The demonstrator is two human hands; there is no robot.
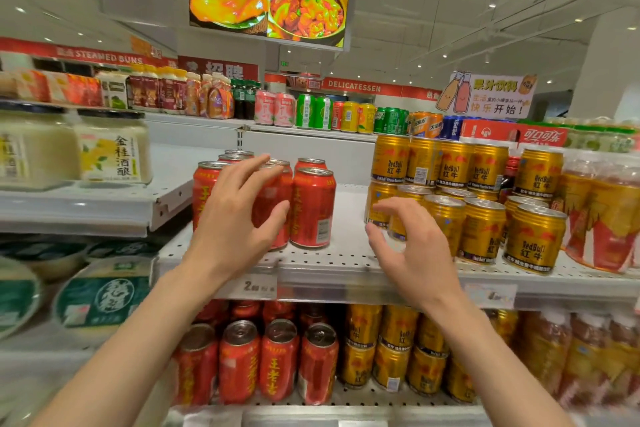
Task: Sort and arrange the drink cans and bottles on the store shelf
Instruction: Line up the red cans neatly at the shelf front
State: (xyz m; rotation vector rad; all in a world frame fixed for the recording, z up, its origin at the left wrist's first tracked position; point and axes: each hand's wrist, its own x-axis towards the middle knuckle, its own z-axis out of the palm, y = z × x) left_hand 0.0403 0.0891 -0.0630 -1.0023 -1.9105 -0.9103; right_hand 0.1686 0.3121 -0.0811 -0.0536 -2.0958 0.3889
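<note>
While both arms reach up from the bottom of the view, the left hand (239,218) is spread wide over the front of a cluster of red cans (313,208) on the middle shelf (346,263). Its fingers are splayed and slightly curved in front of the centre cans; whether they actually touch the metal cannot be told, and nothing is closed in the palm. The right hand (412,246) hovers open beside it, fingers curled like a loose claw, holding nothing, just in front of the leftmost gold cans (481,229).

Those red cans stand upright in a small group (about six or seven, some hidden behind the hand) toward the left of the perforated white shelf. A bare strip of shelf separates them from the gold cans, which are stacked two high at the back and stand singly at the front. Further right sit shrink-wrapped bottles (602,215) with red and gold labels.

On the lower shelf (346,406) are more red cans on the left and gold ones on the right. Left of the drinks, a neighbouring shelf carries pale jars (114,149). A top shelf row (311,111) of mixed coloured cans runs behind.
</note>
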